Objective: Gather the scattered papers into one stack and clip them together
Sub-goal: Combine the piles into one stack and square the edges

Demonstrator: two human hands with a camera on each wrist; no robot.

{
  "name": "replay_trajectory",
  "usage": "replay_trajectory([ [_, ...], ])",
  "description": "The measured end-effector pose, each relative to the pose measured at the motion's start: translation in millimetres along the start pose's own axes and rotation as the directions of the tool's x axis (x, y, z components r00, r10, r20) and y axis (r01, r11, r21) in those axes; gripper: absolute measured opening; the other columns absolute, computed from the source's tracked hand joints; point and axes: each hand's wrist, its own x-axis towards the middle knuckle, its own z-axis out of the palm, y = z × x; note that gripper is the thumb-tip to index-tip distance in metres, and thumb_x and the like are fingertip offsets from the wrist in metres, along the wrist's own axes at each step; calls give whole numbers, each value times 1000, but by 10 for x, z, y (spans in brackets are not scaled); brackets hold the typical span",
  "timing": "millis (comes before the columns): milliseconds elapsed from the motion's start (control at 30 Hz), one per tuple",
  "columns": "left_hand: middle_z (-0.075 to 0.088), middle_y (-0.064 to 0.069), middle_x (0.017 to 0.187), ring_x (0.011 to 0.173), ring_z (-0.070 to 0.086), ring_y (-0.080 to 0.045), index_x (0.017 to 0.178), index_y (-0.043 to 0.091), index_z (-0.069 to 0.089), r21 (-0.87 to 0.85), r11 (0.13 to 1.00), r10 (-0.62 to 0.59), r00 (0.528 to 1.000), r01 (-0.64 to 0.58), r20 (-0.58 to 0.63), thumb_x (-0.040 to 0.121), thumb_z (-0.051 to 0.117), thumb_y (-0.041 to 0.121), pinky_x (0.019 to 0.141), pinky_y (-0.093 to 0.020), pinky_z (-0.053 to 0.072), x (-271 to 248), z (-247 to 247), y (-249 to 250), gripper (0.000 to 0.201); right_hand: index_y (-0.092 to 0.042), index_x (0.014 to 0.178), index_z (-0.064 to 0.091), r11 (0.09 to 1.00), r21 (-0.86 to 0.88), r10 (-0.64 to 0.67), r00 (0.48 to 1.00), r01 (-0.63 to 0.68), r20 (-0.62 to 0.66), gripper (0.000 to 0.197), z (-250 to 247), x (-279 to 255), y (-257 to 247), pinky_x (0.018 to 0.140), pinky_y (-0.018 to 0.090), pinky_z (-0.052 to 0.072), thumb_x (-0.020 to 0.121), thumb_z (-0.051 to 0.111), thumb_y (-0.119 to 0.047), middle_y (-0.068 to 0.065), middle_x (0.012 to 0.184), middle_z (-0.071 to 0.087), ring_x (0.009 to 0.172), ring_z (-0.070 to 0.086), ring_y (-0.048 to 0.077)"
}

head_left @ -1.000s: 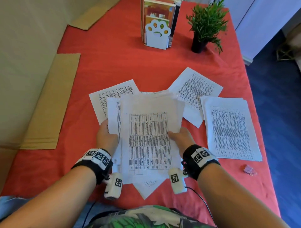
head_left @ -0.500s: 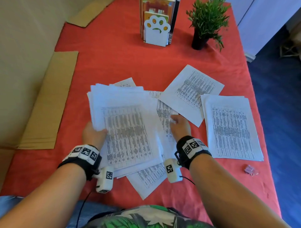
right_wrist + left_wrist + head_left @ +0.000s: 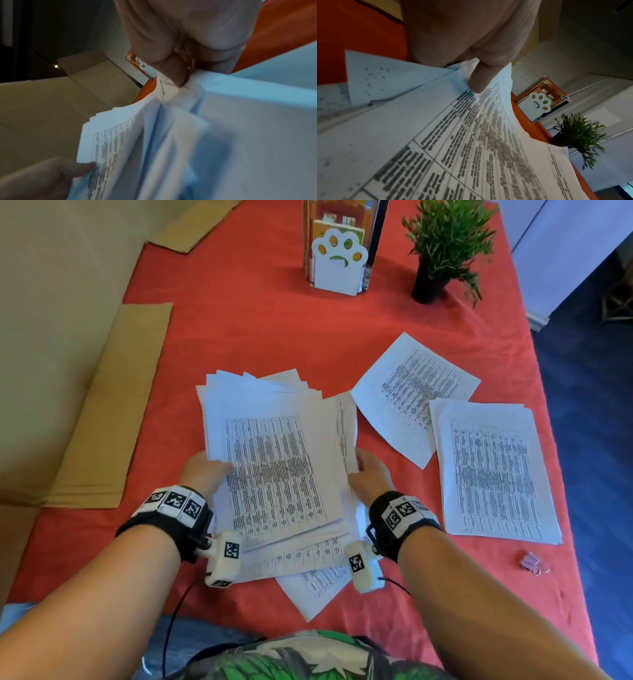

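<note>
White printed sheets, the gathered bundle (image 3: 274, 467), were held at the centre of the head frame, its long axis running from the lower edge toward the top, tilted slightly left. The bundle was pinched along its left margin by the left hand (image 3: 202, 474), thumb pressed on the top page in the left wrist view, and its right margin was gripped by the right hand (image 3: 368, 477), thumb curled onto the sheet edges in the right wrist view. A few loose pages (image 3: 308, 573) were seen jutting out beneath it toward the lower edge, unaligned. Right of the bundle, a single angled sheet (image 3: 414, 392) lay just beside it, and a second pile (image 3: 493, 470) lay further right, both nearer the right hand than the left. The pink binder clip (image 3: 531, 561) rested at the lower right, well apart from both hands. Red cloth (image 3: 274, 330) covered the table, with a paw-shaped holder (image 3: 339, 261) and a potted plant (image 3: 445, 244) at the top. Gathering was judged only partly done.
</note>
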Motion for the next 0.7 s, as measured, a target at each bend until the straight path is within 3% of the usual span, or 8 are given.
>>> replay_trajectory([
  [100,60,-8,107,95,54,-22,120,6,60,-63,997,53,999,-53,-5,91,57,2,82,-29,39,-72,30,-92,29,-13,104,65,1000,-2,-11,1000,11,27,33,-44,-29,55,67,24,44,85,43,2,-1,84,64,75,55,15],
  [200,61,-8,121,102,59,-24,127,7,55,-193,979,76,995,-63,64,90,56,-1,92,-35,45,-126,112,-182,38,-14,112,66,999,37,-1,1000,1,5,37,-71,-55,81,82,30,47,91,38,-2,7,100,68,92,60,22],
  [300,58,-7,122,106,59,-27,140,16,33,-284,958,74,991,-40,112,90,56,-5,96,-50,47,-196,209,-194,60,-22,97,68,993,101,58,995,-66,81,33,-10,-75,61,89,41,53,90,40,-7,12,101,71,95,66,30],
  [400,54,-3,125,113,56,-27,150,30,6,-316,949,61,992,-24,110,86,59,-9,98,-53,44,-174,195,-207,92,-22,84,63,967,206,121,981,-151,152,26,4,-50,34,84,41,52,86,42,-37,12,90,68,85,62,27],
  [467,54,-3,132,118,54,-26,150,36,1,-282,959,71,986,-26,152,84,61,-9,102,-55,40,-145,171,-237,100,-21,108,62,954,242,138,974,-179,179,50,-24,-50,3,95,42,49,79,44,-57,4,109,69,102,64,24],
  [533,56,-5,133,119,55,-26,147,26,22,-253,967,97,964,-32,246,86,60,-7,105,-54,39,-175,198,-216,80,-19,129,48,977,181,73,973,-114,219,53,-29,-97,-36,99,43,49,83,57,-43,2,120,65,109,63,23],
  [600,57,-6,131,117,57,-27,135,21,44,-227,973,104,947,-34,304,89,61,8,104,-51,41,-205,242,-180,50,-20,127,43,993,114,14,977,-39,215,45,-25,-108,-33,93,43,53,86,60,-12,5,114,64,103,65,26],
  [700,51,-4,136,116,58,-25,128,25,52,-230,972,108,968,-54,228,65,78,43,104,-48,42,-113,262,-170,70,-27,114,49,964,265,-40,984,-7,172,44,-38,-63,-56,91,43,54,84,57,4,3,108,67,99,67,23],
])
